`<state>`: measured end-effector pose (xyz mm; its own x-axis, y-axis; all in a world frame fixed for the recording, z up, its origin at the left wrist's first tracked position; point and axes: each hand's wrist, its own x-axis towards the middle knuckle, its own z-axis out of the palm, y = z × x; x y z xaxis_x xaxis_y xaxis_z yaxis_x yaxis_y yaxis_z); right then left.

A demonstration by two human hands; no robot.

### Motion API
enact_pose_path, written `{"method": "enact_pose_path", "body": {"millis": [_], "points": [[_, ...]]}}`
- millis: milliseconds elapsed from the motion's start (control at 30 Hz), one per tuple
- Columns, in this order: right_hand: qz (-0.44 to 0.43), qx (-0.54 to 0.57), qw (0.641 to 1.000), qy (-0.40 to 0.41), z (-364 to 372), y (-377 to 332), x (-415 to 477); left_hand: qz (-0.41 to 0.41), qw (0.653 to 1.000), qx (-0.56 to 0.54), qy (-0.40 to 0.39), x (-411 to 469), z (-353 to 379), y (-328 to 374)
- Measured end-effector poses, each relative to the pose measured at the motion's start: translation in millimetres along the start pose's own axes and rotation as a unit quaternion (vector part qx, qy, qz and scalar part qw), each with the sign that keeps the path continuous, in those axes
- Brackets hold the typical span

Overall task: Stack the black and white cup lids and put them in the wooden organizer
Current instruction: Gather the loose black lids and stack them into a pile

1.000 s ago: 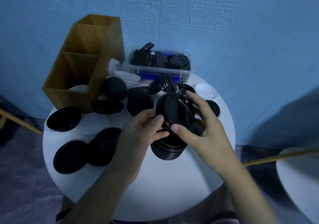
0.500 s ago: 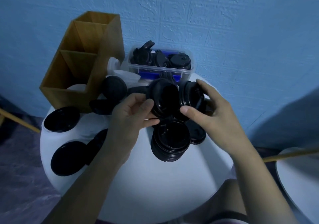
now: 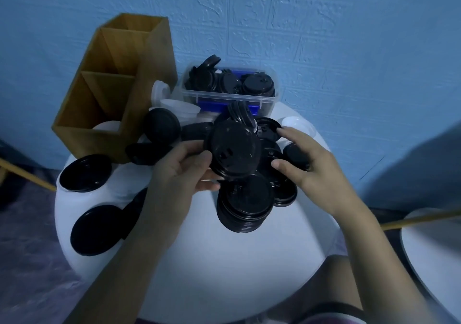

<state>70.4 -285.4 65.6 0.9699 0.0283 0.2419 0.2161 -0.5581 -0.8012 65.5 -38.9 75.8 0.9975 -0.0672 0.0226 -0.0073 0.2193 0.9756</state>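
My left hand (image 3: 182, 174) grips a black cup lid (image 3: 233, 149) by its left rim and holds it tilted above the table. Just below it, a stack of black lids (image 3: 245, 204) stands on the white round table (image 3: 224, 261). My right hand (image 3: 311, 166) hovers over loose black lids (image 3: 270, 154) right of the held one, fingers spread, thumb and forefinger touching them. The wooden organizer (image 3: 112, 86) stands at the back left, with a white lid (image 3: 107, 125) in its front compartment.
A clear plastic box (image 3: 229, 96) of black lids sits at the back against the blue wall. White lids (image 3: 179, 106) lie beside the organizer, and one (image 3: 296, 124) lies at the right. Large black lids (image 3: 84, 174) lie on the left. Another white table (image 3: 436, 248) is at the right.
Both hands pulled two lids apart. My left hand kept one and turned it top side up. My right hand lowered onto the loose lids on the right.
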Motion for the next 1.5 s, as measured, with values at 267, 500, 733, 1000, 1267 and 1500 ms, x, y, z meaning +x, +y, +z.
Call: {"method": "enact_pose_path", "body": {"millis": [267,500,733,1000,1267,1500], "points": [[-0.109,-0.093,0.983,-0.112,-5.0,-63.5,-16.5,-0.055,0.994,-0.06,-0.07,6.0,5.5,3.2],[-0.067,-0.033,0.997,-0.034,-3.3,-39.4,-30.6,0.11,0.98,0.166,-0.007,-8.0,9.7,-17.6],[-0.013,-0.012,0.999,-0.044,4.3,-18.5,-45.6,0.004,0.977,0.179,-0.119,-37.3,-2.9,-58.1],[0.001,-0.101,0.982,-0.158,27.0,-31.0,-38.1,0.033,0.977,0.171,-0.125,-36.4,4.1,-55.9],[0.005,-0.122,0.97,-0.209,17.1,-35.1,-32.3,0.024,0.973,0.188,-0.133,-33.1,-1.4,-60.3],[-0.001,-0.095,0.971,-0.217,14.8,-34.0,-29.2,0.0,0.962,0.22,-0.163,-29.0,-6.1,-59.0]]}}
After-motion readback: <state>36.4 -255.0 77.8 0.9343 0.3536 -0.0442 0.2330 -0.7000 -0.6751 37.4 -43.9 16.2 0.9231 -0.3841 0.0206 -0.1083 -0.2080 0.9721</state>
